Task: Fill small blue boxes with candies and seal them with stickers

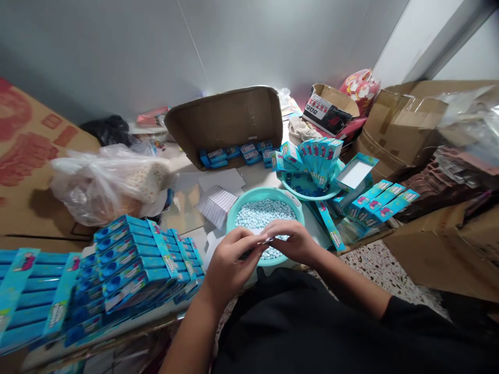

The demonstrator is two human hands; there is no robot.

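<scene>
Above the near rim of a turquoise basin (231,213), my left hand (233,254) and my right hand (291,240) meet fingertip to fingertip. Both are closed in a pinch around a small pale piece, mostly hidden by the fingers; its kind cannot be made out. Many small light-blue pellets (268,210) fill the basin below. Behind it to the right, a second turquoise basin (307,196) carries a fan of slim blue printed boxes (317,153) and some dark blue pieces.
Stacks of blue boxes (132,259) line the table at the left. A tipped carton (230,119) with small blue packs stands at the back. A clear plastic bag (105,182) lies left, striped paper (218,203) beside the basin. Several blue boxes (382,200) and big cartons (448,244) crowd the right.
</scene>
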